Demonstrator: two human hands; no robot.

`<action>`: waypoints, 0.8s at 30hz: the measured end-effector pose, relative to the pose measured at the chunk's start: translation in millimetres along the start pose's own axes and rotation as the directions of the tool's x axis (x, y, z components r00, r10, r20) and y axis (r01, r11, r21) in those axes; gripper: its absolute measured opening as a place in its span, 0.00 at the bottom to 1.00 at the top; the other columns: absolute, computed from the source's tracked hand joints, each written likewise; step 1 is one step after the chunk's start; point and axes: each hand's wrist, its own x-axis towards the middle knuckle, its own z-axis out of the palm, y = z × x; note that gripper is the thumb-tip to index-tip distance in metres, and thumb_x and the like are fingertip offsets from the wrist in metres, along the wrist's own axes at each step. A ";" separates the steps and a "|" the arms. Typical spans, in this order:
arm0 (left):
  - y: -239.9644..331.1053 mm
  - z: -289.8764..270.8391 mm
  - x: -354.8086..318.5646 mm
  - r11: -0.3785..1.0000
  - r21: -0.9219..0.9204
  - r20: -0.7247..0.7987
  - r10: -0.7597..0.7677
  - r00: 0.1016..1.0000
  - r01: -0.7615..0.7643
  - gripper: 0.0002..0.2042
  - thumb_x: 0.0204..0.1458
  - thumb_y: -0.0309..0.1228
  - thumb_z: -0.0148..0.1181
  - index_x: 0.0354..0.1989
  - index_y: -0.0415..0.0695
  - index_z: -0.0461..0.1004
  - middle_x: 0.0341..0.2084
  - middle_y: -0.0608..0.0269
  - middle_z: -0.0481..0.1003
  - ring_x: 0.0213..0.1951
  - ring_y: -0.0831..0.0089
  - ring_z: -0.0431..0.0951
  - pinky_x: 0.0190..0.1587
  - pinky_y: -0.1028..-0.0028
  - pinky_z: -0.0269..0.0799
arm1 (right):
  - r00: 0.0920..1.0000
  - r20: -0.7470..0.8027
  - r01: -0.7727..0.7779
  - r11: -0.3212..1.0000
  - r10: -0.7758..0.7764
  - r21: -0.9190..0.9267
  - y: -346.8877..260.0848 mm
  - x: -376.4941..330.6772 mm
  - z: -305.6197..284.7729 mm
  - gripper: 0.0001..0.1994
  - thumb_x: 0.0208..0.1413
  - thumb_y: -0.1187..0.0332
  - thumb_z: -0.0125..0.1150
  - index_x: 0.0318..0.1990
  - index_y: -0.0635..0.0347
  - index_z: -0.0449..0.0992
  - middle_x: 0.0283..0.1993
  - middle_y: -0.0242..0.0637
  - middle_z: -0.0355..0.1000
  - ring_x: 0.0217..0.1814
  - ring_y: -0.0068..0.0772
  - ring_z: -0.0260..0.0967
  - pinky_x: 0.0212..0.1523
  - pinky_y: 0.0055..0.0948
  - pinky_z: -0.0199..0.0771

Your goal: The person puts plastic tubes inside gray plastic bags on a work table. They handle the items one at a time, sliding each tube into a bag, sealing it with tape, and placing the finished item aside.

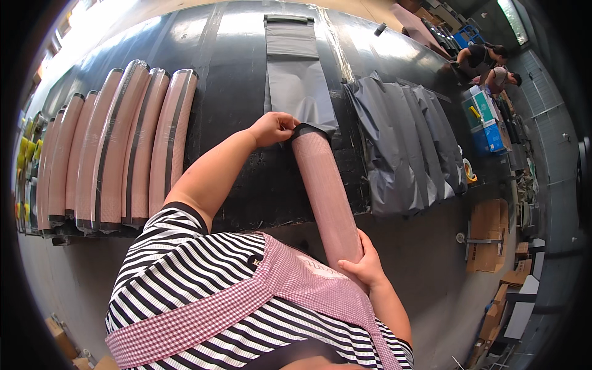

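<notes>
A pink rolled mat [327,197] with a dark edge at its far end slants from my body up to the table's near side. My right hand [365,264] is wrapped round its near part from the right. At the mat's far end, my left hand [274,129] pinches the mouth of a grey plastic bag [300,92], its thumb and fingers pressed together. The bag lies flat, stretching away across the table. The far end of the mat meets the bag's mouth; how far it reaches inside is hidden.
Several pink rolls in clear wrap [111,148] lie side by side at left on the black table [228,80]. Several grey bags [401,148] hang over its edge at right. Beyond are a tape roll [470,171], boxes [491,120] and two people [484,65].
</notes>
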 end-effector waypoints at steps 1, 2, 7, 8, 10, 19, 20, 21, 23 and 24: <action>19.1 -1.5 0.8 0.981 0.166 0.001 0.105 0.995 -0.103 0.04 0.46 0.23 0.59 0.26 0.37 0.70 0.49 0.56 0.78 0.28 0.78 0.72 0.33 0.74 0.70 | 1.000 -0.018 0.017 1.000 -0.017 -0.012 -2.3 7.5 1.9 0.52 0.31 0.61 0.78 0.67 0.65 0.57 0.63 0.46 0.65 0.65 0.40 0.63 0.65 0.34 0.61; 31.8 -4.6 1.2 0.922 0.332 0.010 0.209 0.978 -0.200 0.04 0.45 0.22 0.58 0.25 0.37 0.68 0.51 0.55 0.77 0.28 0.78 0.71 0.32 0.74 0.70 | 0.999 -0.028 0.041 0.999 -0.042 -0.028 -6.8 17.8 4.2 0.52 0.32 0.59 0.78 0.68 0.65 0.57 0.63 0.48 0.65 0.66 0.42 0.63 0.65 0.35 0.62; 20.7 -42.5 74.1 0.996 0.032 -0.321 0.084 0.943 -0.078 0.04 0.44 0.21 0.52 0.27 0.37 0.64 0.44 0.58 0.78 0.31 0.77 0.68 0.35 0.75 0.68 | 0.956 -0.188 0.173 0.952 -0.224 -0.253 -56.0 97.2 49.1 0.51 0.36 0.57 0.79 0.67 0.66 0.56 0.62 0.52 0.65 0.65 0.46 0.63 0.65 0.38 0.63; 16.6 -49.9 84.4 0.983 0.026 -0.404 0.177 0.897 -0.183 0.03 0.45 0.20 0.52 0.27 0.39 0.64 0.38 0.61 0.77 0.30 0.77 0.67 0.33 0.75 0.67 | 0.947 -0.200 0.198 0.946 -0.252 -0.256 -58.9 110.3 61.1 0.50 0.37 0.54 0.78 0.67 0.65 0.55 0.61 0.52 0.65 0.64 0.48 0.64 0.64 0.38 0.64; 9.4 -61.2 96.5 0.988 -0.041 -0.417 0.115 0.902 -0.146 0.03 0.46 0.21 0.51 0.27 0.41 0.64 0.30 0.66 0.73 0.29 0.78 0.65 0.31 0.75 0.65 | 0.993 -0.017 0.116 0.993 -0.116 -0.010 -65.8 133.6 63.4 0.38 0.45 0.55 0.74 0.59 0.66 0.63 0.51 0.48 0.73 0.54 0.41 0.72 0.56 0.34 0.71; 24.9 -9.0 84.0 0.987 -0.139 -0.375 0.028 0.926 -0.086 0.04 0.53 0.20 0.51 0.36 0.41 0.67 0.38 0.66 0.73 0.38 0.79 0.67 0.47 0.77 0.64 | 0.824 -0.325 0.349 0.868 -0.464 -0.353 -87.5 369.7 15.4 0.20 0.53 0.59 0.63 0.51 0.58 0.76 0.48 0.52 0.74 0.51 0.56 0.72 0.48 0.44 0.72; 32.3 -3.6 78.9 0.987 -0.138 -0.384 0.028 0.923 -0.088 0.05 0.54 0.20 0.51 0.38 0.41 0.67 0.39 0.66 0.74 0.39 0.79 0.68 0.47 0.76 0.65 | 0.889 -0.306 0.259 0.925 -0.341 -0.279 -94.4 376.9 10.3 0.15 0.53 0.58 0.62 0.42 0.57 0.80 0.39 0.52 0.76 0.45 0.57 0.74 0.44 0.45 0.73; 39.1 4.0 69.6 0.998 0.023 -0.418 0.065 0.906 -0.061 0.05 0.56 0.21 0.51 0.40 0.40 0.67 0.41 0.64 0.74 0.40 0.78 0.69 0.47 0.75 0.66 | 0.902 -0.258 0.267 0.917 -0.347 -0.297 -93.8 375.4 8.3 0.14 0.53 0.58 0.62 0.41 0.57 0.79 0.39 0.52 0.76 0.46 0.58 0.73 0.44 0.46 0.73; -5.1 -4.0 31.6 0.893 0.439 -0.562 0.356 0.746 -0.095 0.04 0.56 0.21 0.52 0.38 0.40 0.68 0.39 0.63 0.73 0.37 0.77 0.70 0.44 0.74 0.68 | 0.881 -0.085 0.381 0.806 -0.465 -0.454 -86.9 362.5 30.7 0.12 0.53 0.61 0.60 0.39 0.59 0.78 0.39 0.52 0.76 0.45 0.58 0.73 0.44 0.48 0.73; -12.9 2.2 13.4 0.760 0.648 -0.547 0.515 0.660 -0.055 0.04 0.56 0.20 0.52 0.38 0.40 0.68 0.37 0.64 0.73 0.36 0.77 0.70 0.42 0.74 0.68 | 0.837 -0.004 0.441 0.678 -0.548 -0.588 -64.6 356.2 31.9 0.11 0.53 0.62 0.60 0.38 0.59 0.77 0.39 0.52 0.75 0.45 0.58 0.73 0.43 0.49 0.72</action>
